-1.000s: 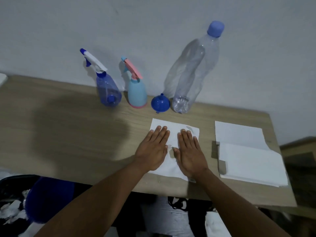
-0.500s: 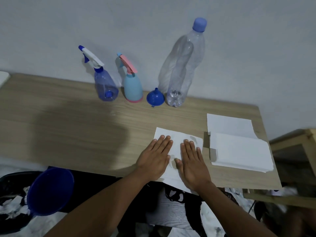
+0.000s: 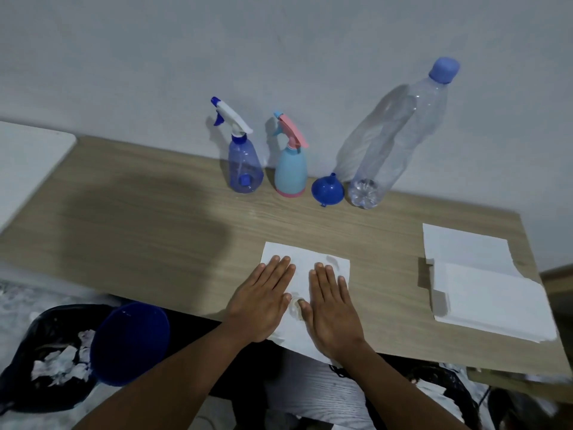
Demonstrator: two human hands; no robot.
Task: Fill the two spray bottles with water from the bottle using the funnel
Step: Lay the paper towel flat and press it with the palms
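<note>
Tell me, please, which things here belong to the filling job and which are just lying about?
For the job: blue spray bottle, pale spray bottle, funnel, water bottle.

Lying about: paper sheet, paper stack, blue tub, bin bag.

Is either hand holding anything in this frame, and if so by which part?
Nothing is held. The left hand and right hand lie flat, fingers straight, on the white sheet.

Along the back of the table (image 3: 155, 218), by the wall, stand in a row from left to right the left spray bottle (image 3: 245, 169), right spray bottle (image 3: 290, 172), funnel (image 3: 327, 191) and water bottle (image 3: 393, 144). In front of them, at the near edge, lies a paper sheet (image 3: 305, 259), with the left hand (image 3: 263, 302) and right hand (image 3: 331, 308) flat on it side by side. A paper stack (image 3: 483, 290) lies further right.
</note>
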